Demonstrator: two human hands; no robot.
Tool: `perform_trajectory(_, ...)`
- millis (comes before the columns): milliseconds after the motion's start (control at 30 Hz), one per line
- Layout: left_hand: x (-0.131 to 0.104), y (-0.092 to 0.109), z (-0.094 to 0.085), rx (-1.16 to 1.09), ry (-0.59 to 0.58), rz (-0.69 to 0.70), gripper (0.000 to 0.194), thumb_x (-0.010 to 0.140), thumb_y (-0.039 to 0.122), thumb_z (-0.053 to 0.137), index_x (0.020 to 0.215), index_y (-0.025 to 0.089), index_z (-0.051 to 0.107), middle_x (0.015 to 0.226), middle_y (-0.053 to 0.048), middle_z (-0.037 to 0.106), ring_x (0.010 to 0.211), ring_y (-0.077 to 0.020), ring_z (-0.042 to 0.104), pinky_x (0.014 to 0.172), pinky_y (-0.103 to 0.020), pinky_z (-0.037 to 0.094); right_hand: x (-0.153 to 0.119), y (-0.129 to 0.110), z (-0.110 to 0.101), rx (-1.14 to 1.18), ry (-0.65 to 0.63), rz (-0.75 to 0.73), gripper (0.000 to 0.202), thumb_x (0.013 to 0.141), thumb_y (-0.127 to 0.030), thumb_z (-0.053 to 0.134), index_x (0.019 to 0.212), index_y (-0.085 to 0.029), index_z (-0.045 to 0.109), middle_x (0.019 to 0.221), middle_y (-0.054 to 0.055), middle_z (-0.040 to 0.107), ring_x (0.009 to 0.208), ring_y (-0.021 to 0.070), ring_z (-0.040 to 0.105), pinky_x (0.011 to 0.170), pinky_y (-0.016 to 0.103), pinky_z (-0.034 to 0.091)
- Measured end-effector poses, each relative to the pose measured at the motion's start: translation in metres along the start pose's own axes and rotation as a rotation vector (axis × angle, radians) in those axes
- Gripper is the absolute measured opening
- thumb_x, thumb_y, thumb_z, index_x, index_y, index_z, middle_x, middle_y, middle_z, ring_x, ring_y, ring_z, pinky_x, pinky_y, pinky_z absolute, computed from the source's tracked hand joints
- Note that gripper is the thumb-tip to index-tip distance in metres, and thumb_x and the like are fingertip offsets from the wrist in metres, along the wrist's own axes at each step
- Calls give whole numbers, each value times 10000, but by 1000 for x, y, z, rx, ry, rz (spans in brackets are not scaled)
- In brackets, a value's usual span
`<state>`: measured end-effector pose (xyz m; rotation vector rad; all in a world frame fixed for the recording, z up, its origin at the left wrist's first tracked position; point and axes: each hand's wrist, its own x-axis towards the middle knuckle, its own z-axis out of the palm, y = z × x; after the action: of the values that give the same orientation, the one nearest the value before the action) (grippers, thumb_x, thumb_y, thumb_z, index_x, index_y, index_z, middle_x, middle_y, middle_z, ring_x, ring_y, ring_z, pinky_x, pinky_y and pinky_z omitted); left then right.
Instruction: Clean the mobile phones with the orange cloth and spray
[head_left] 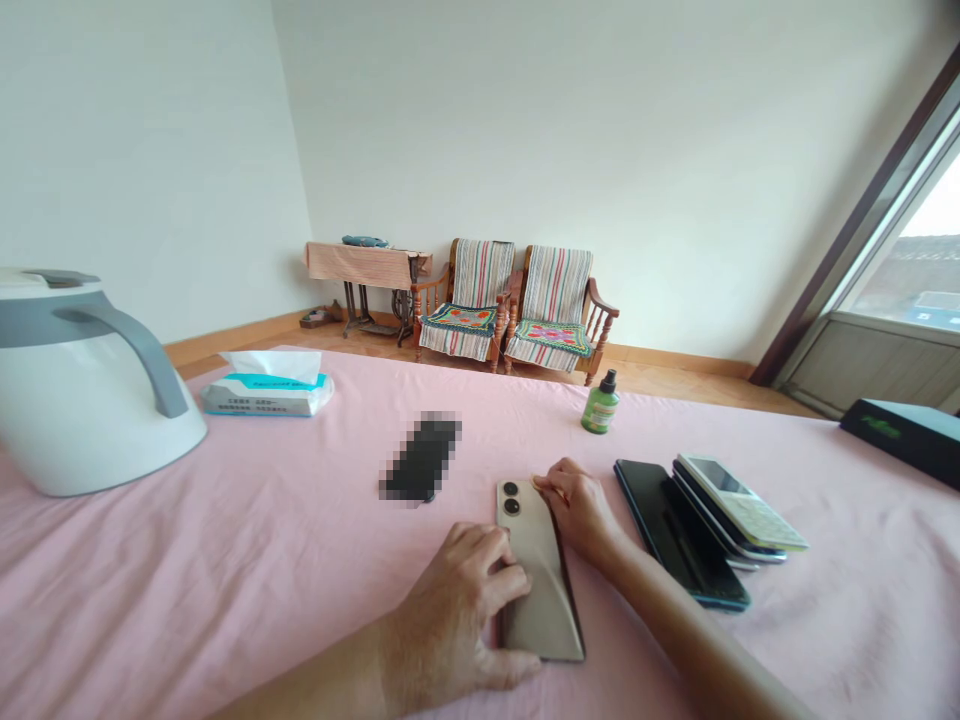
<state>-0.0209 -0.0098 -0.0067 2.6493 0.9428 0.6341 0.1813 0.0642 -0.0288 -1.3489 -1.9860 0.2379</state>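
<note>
A gold-beige phone (pixel 541 590) lies back up on the pink cloth, its two round camera lenses at the far left corner. My left hand (pixel 469 605) holds the phone along its left side, fingertips on the back and thumb at the near edge. At the far right corner, my right hand (pixel 577 505) has its fingers pinched together against the phone; whether something small is between them is too small to tell. Beyond my left hand lies a dark, pixelated flat object (pixel 424 460).
On the right lie a black phone (pixel 675 530) and stacked devices topped by a white keypad phone (pixel 739 495). A green bottle (pixel 601 405) stands farther back. Tissues (pixel 266 392) and a white kettle (pixel 90 400) are left; a black box (pixel 904 435) sits far right.
</note>
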Motion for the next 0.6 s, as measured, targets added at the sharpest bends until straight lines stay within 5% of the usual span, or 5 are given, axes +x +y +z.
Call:
perform_trajectory(200,3,6,-5,21,-31,-37,422,563,392,825,903,210,654,923,-43,536,907,-259,493,837,-412,410,-34,-25,-10,31,-60,-58,272,819,-45,477,644,-172,642,744,37,554,722,149,541,634,236,409)
perform_trajectory(600,2,6,-5,16,-64,-66,420,584,384,822,912,191,645,963,-55,534,916,-251,487,836,-394,418,-3,-26,24,111,21,18,259,834,-74,490,775,-173,722,766,36,570,724,138,563,672,227,434)
